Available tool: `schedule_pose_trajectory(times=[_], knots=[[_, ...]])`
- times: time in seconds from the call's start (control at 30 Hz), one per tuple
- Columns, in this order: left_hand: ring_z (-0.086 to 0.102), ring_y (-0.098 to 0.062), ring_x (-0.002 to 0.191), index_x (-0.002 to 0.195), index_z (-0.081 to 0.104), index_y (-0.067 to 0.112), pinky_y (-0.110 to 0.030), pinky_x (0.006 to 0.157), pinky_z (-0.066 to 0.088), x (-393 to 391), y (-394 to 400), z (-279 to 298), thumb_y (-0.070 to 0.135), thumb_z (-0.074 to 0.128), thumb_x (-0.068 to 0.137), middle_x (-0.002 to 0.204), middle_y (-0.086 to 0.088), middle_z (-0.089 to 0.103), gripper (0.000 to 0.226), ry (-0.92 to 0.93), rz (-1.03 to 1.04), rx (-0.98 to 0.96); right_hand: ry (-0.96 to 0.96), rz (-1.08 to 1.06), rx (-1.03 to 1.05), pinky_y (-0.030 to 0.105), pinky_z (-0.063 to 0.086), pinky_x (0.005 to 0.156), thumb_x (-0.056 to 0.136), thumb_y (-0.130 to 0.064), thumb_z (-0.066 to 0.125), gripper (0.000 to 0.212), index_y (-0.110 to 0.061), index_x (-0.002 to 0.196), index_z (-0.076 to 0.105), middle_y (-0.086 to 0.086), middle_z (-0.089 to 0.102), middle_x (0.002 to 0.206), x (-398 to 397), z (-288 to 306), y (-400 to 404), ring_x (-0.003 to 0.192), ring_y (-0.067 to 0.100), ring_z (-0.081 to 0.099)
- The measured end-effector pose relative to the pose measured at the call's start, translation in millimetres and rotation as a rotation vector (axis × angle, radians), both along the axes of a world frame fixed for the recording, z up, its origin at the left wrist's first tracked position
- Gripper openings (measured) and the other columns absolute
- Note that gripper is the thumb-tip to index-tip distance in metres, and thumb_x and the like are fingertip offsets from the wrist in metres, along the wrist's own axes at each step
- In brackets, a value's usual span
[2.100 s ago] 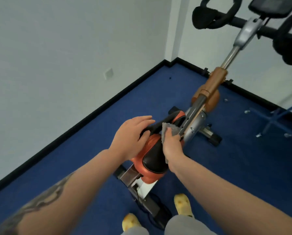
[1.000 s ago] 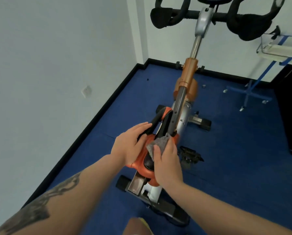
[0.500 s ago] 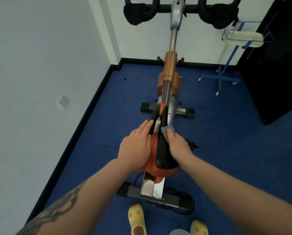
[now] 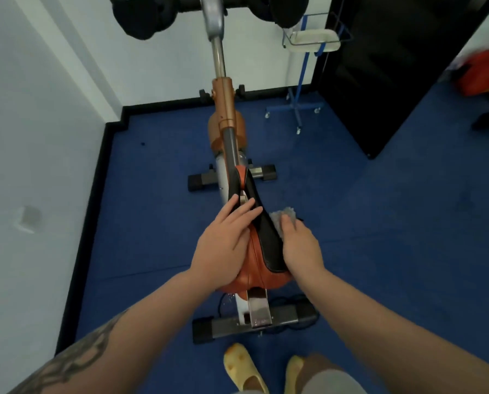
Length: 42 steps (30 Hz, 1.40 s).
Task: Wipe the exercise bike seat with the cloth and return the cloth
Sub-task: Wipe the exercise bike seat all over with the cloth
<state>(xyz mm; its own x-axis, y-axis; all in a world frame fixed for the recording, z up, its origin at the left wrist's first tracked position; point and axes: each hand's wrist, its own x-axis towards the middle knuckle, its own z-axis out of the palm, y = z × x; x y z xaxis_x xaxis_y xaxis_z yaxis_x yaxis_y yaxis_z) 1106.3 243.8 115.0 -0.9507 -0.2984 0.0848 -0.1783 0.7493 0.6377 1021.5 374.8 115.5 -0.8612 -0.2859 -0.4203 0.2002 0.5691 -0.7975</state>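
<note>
The orange and black bike seat [image 4: 266, 245] sits in the middle of the head view, its narrow nose pointing away from me. My left hand [image 4: 226, 245] lies flat on the seat's left side, fingers spread and reaching toward the nose. My right hand [image 4: 300, 245] presses a small grey cloth [image 4: 283, 216] against the seat's right edge; a tuft of cloth sticks out past the fingertips.
The bike's post [image 4: 226, 118] and black handlebars [image 4: 141, 18] rise ahead, near the white walls. A blue-legged stand with a tray [image 4: 311, 41] stands at the right, beside a black cabinet [image 4: 394, 66]. Blue carpet lies all around. My yellow shoes [image 4: 246, 371] show below.
My right hand slid the cloth from the seat's top near the nose over to the right edge. The left hand stayed on the seat's left side. My head turned to face the bike squarely.
</note>
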Motion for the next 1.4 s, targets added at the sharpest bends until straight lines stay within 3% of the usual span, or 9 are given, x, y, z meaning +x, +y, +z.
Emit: schedule_pose_trajectory(times=[0.17,0.37,0.57,0.73,0.87,1.03,1.17,1.23,1.4], knots=[[0.009,0.011,0.138,0.131,0.044,0.042,-0.021,0.095,0.036,-3,-2,0,0.023,0.036,0.096,0.143,0.028,0.034,0.041,0.022,0.026,0.029,0.346,0.042,0.025,0.024,0.013,0.107,0.095,-0.049,0.028,0.06,-0.028,0.15,0.015,-0.006,0.012,0.157,70,-1,15,0.142,0.015,0.013],[0.012,0.009,0.138,0.129,0.047,0.042,-0.022,0.101,0.03,-1,-1,4,0.021,0.037,0.096,0.143,0.026,0.038,0.04,0.009,0.044,0.079,0.19,0.195,0.059,0.035,0.042,0.09,0.1,-0.041,0.028,0.042,-0.026,0.133,0.047,0.001,0.054,0.132,7,5,1,0.118,0.02,0.051],[0.012,0.013,0.136,0.127,0.048,0.045,-0.013,0.09,0.031,-1,3,6,0.022,0.037,0.096,0.14,0.03,0.037,0.04,0.004,0.069,0.077,0.586,0.321,0.128,0.031,0.018,0.115,0.095,-0.052,0.015,0.061,-0.028,0.151,0.014,-0.002,0.009,0.16,68,-1,31,0.145,0.018,0.007],[0.012,0.013,0.136,0.128,0.049,0.043,-0.025,0.097,0.034,-2,3,5,0.021,0.038,0.095,0.141,0.029,0.037,0.041,-0.009,0.073,0.103,0.305,0.309,0.152,0.041,0.04,0.102,0.099,-0.043,0.023,0.05,-0.028,0.146,0.029,-0.002,0.038,0.15,14,5,8,0.13,0.02,0.041],[0.008,0.012,0.137,0.129,0.047,0.043,-0.023,0.095,0.033,-2,0,3,0.024,0.036,0.096,0.14,0.032,0.033,0.04,-0.005,0.036,0.111,0.322,0.121,0.086,0.04,0.043,0.095,0.098,-0.045,0.023,0.048,-0.029,0.141,0.037,-0.004,0.047,0.14,30,0,9,0.122,0.017,0.047],[-0.003,0.007,0.137,0.137,0.04,0.036,-0.024,0.11,0.009,-7,-17,2,0.018,0.038,0.097,0.15,0.019,0.025,0.044,-0.089,-0.162,0.233,0.371,-0.133,0.036,0.039,0.042,0.097,0.095,-0.046,0.024,0.05,-0.03,0.141,0.037,-0.005,0.041,0.141,55,-8,2,0.125,0.015,0.041],[0.004,-0.005,0.14,0.139,0.036,0.037,-0.029,0.113,0.006,-12,-37,3,0.034,0.04,0.096,0.152,0.011,0.026,0.043,-0.077,-0.325,-0.026,0.237,-0.291,-0.047,0.033,0.04,0.089,0.099,-0.036,0.033,0.035,-0.024,0.123,0.055,-0.001,0.056,0.124,45,-2,-3,0.113,0.016,0.052],[0.014,-0.015,0.14,0.139,0.039,0.033,-0.034,0.115,0.013,-12,-37,1,0.034,0.041,0.095,0.151,0.007,0.031,0.044,0.02,-0.342,-0.144,0.215,-0.462,-0.122,0.035,0.037,0.101,0.099,-0.035,0.033,0.04,-0.024,0.135,0.046,-0.001,0.049,0.136,60,-2,-11,0.125,0.017,0.045],[0.01,-0.013,0.143,0.139,0.04,0.029,-0.034,0.116,0.009,-16,-36,-5,0.032,0.036,0.09,0.153,0.006,0.029,0.048,0.048,-0.366,0.028,0.32,-0.879,-0.17,0.03,0.01,0.118,0.1,-0.029,0.036,0.066,-0.031,0.15,-0.006,-0.001,-0.004,0.161,150,-4,-93,0.145,0.008,0.002]])
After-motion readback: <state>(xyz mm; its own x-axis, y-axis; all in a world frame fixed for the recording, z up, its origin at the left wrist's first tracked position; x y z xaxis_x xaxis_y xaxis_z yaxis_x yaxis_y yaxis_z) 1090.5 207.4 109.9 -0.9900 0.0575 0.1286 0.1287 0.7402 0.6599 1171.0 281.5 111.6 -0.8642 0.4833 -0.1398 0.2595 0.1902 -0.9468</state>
